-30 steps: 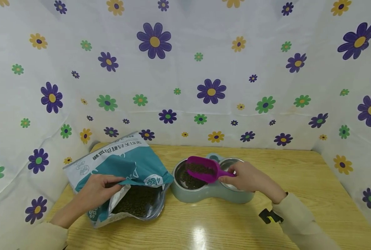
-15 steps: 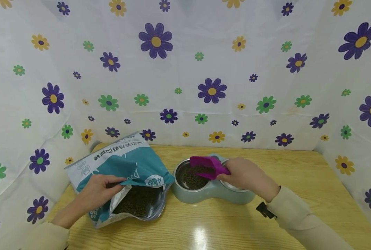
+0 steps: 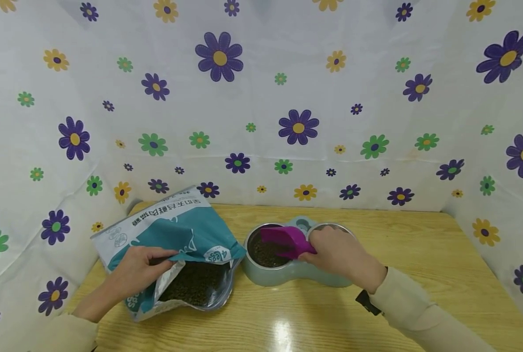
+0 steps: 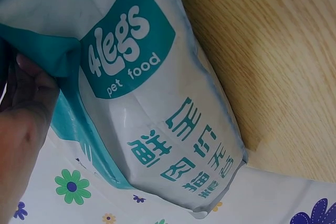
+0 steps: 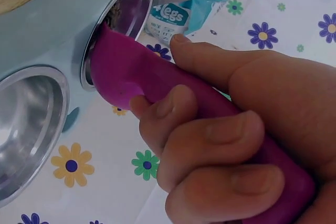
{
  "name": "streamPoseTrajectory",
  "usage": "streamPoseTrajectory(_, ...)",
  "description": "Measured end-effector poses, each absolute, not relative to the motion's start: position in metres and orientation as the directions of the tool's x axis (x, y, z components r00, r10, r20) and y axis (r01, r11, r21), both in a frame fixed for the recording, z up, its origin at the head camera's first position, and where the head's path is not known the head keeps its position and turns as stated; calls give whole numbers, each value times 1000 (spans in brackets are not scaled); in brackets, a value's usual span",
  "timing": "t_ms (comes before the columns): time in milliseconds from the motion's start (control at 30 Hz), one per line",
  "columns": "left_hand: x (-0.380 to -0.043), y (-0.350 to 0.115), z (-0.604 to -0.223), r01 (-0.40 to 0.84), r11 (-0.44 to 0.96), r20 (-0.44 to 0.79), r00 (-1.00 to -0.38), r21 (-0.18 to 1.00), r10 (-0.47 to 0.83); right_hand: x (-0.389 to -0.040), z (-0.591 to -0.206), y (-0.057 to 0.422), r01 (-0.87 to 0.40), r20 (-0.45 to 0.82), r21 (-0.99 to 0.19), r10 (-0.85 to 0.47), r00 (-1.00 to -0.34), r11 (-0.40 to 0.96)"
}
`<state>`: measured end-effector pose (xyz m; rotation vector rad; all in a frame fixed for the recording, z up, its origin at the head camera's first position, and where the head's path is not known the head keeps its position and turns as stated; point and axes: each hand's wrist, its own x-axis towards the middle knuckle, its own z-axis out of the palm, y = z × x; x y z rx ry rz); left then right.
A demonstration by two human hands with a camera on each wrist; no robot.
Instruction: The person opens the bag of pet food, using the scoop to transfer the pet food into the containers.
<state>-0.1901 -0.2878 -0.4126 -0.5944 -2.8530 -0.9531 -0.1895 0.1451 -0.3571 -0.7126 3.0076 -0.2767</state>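
My right hand [image 3: 338, 252] grips the handle of a magenta scoop [image 3: 285, 239], fingers curled round it in the right wrist view. The scoop's front dips into the left metal bowl [image 5: 147, 3], over brown kibble [image 3: 263, 252]. That bowl sits in a pale blue-green double feeder [image 3: 265, 278]. At the left, my left hand [image 3: 140, 271] pinches the open mouth of a teal and white pet food bag [image 3: 217, 220]. The bag lies on its side with kibble [image 3: 195, 283] showing inside. In the left wrist view the "4Legs" print [image 4: 123, 40] shows, while the fingertips are partly hidden by the bag's fold.
The second metal bowl [image 5: 31, 124] of the feeder is at the right, partly covered by my right hand in the head view. Everything stands on a wooden table [image 3: 411, 249]. A white flowered cloth [image 3: 261, 98] surrounds it at the back and sides.
My right hand has tipped the scoop and moved it slightly left, lower over the left bowl. The kibble in the scoop has slid into that bowl. My left hand stays on the bag.
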Motion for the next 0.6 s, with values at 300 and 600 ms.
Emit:
streamPoseTrajectory(300,-190,-288,-414,399,735,213,-917,548,339,-181,-356,144,-426,100,-81,-418,-903,901)
streamPoseTrajectory(600,-190,-288,-414,389,735,204,-921,555,333,-175,-358,146,-410,172,-21,-401,-900,912)
